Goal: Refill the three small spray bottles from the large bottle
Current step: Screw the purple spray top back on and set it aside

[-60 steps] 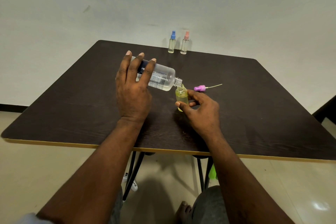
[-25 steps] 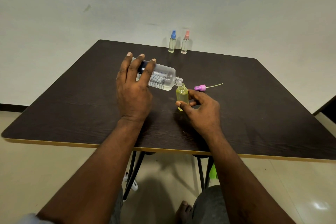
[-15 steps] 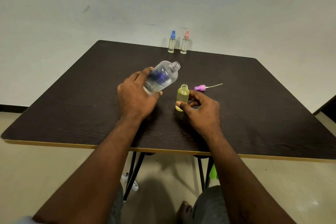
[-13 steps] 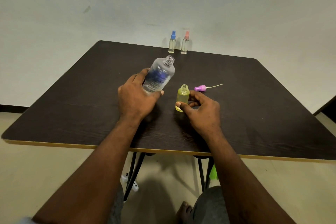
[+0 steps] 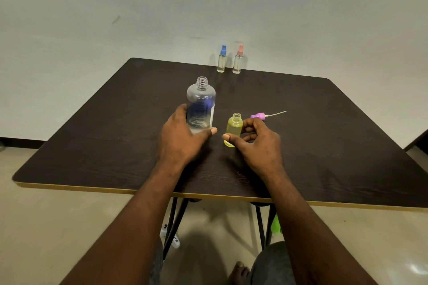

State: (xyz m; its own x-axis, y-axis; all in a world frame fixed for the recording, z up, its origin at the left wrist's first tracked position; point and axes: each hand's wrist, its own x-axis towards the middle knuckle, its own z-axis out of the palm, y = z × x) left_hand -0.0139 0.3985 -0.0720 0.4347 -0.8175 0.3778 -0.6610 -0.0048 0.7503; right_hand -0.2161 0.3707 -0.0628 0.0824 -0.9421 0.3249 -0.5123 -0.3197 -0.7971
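1. The large bottle [image 5: 201, 104] is upright on the left-middle of the dark worktop [image 5: 324, 141], cap off. It's clear with a blue label. The left grip [image 5: 183, 143] is wrapped round its lower part, thumb across the front, so I can't see the base.
2. The small yellow bottle [image 5: 235, 126] stands just right of it, not touching, with an open neck. The right grip [image 5: 259, 146] pinches it low down between thumb and curled fingers.
3. The purple spray head [image 5: 259, 115] lies on its side just behind the right grip, with its thin tube pointing right.
4. The blue-capped bottle [image 5: 221, 60] and pink-capped bottle [image 5: 238, 60] are both upright and capped. They stand side by side at the far edge, near the wall and well apart from everything else.
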